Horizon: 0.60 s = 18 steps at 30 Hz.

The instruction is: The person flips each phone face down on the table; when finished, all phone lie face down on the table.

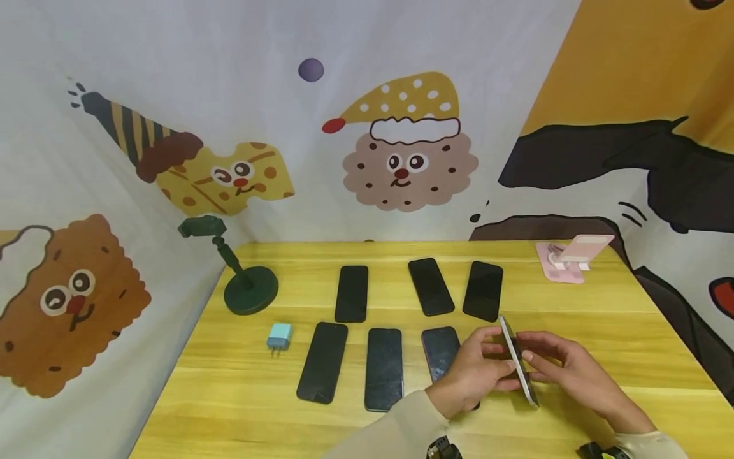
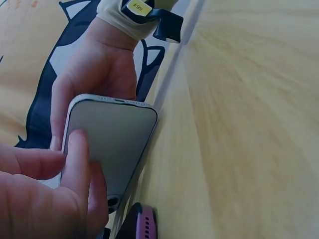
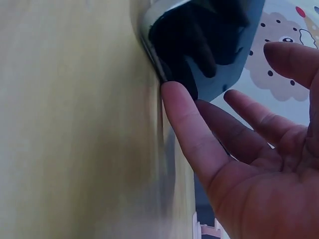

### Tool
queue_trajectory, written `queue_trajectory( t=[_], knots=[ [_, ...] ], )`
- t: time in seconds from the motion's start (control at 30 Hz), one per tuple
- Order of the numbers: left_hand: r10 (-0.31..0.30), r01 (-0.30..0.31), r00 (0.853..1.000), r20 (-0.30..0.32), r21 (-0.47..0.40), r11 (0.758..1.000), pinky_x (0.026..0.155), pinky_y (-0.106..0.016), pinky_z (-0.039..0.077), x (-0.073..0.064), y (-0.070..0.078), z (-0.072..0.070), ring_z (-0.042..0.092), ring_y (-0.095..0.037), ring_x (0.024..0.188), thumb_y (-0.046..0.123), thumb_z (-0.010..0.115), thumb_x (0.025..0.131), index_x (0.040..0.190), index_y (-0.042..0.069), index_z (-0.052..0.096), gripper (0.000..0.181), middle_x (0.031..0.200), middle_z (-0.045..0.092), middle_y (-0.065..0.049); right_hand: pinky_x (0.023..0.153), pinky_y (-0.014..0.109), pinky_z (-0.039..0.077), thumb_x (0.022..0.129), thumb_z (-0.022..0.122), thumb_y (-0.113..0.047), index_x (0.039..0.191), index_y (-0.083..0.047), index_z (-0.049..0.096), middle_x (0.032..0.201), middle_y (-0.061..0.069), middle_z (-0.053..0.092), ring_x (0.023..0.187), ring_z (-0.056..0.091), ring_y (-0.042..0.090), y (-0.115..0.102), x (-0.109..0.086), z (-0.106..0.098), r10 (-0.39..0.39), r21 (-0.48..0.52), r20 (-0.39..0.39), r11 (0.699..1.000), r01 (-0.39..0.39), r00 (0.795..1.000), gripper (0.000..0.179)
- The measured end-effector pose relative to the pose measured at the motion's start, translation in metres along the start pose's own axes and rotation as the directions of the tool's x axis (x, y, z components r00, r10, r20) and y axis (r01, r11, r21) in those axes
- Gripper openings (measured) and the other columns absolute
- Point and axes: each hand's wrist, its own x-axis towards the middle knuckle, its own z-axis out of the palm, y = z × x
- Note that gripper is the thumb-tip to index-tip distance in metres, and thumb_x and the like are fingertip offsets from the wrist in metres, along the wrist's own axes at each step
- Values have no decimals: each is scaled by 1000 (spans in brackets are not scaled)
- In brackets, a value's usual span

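Observation:
A smartphone (image 1: 512, 345) stands on its edge, tilted, near the front right of the table, between the two hands. My left hand (image 1: 471, 370) pinches it from the left, fingers on its pale back in the left wrist view. My right hand (image 1: 576, 373) is at the dark screen side, its fingers mostly straight; in the right wrist view one fingertip touches the phone's lower edge. Another phone (image 1: 438, 347) lies flat partly under my left hand and is partly hidden by it.
More dark phones lie flat: two in front (image 1: 322, 362), (image 1: 384, 368) and three behind (image 1: 352, 293), (image 1: 431, 287), (image 1: 483, 291). A green stand (image 1: 251, 291) and a blue charger plug (image 1: 279, 336) are at left. A pink phone stand (image 1: 573, 258) is at back right. A printed cloth (image 1: 229, 64) hangs behind.

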Motion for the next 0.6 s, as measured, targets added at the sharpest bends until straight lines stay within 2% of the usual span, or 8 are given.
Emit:
queue_trajectory(
  t=[0.1,0.23,0.33,0.43,0.6],
  knots=[
    [-13,13,999,46,10,1000,73,-43,67,1,1,0,72,-33,87,-18,69,91,131,28,64,62,118,59,-14,78,39,66,111,59,-21,150,2,51,144,18,61,111,68,2,-1,-1,0,15,11,4,1000,-15,1000,46],
    [-39,33,991,130,49,998,78,-46,67,2,2,-1,72,-34,100,-15,68,94,136,31,65,63,125,60,-12,74,36,64,111,58,-22,153,-1,47,142,28,59,106,69,4,-2,-1,-3,21,-48,4,999,-21,1000,48],
    [-58,44,985,161,87,995,82,-48,66,2,3,-2,70,-35,108,-12,69,95,138,31,65,61,131,59,-10,75,33,62,110,59,-22,153,2,45,139,34,60,103,69,5,-2,-1,-5,29,-74,-14,997,-30,999,51],
    [-64,44,987,145,136,990,83,-49,66,2,2,-1,71,-33,110,-8,69,96,140,29,66,57,133,62,-7,74,34,62,110,60,-23,153,3,44,140,35,60,102,70,6,-3,-1,-6,48,-77,-36,996,-51,998,53],
    [-72,54,994,87,201,978,86,-52,65,2,0,-1,73,-28,110,-4,70,98,147,16,61,54,138,65,-3,74,29,61,109,62,-22,152,5,47,137,33,64,100,69,2,-4,-1,-8,53,-151,-84,986,-65,995,54]
  ],
)
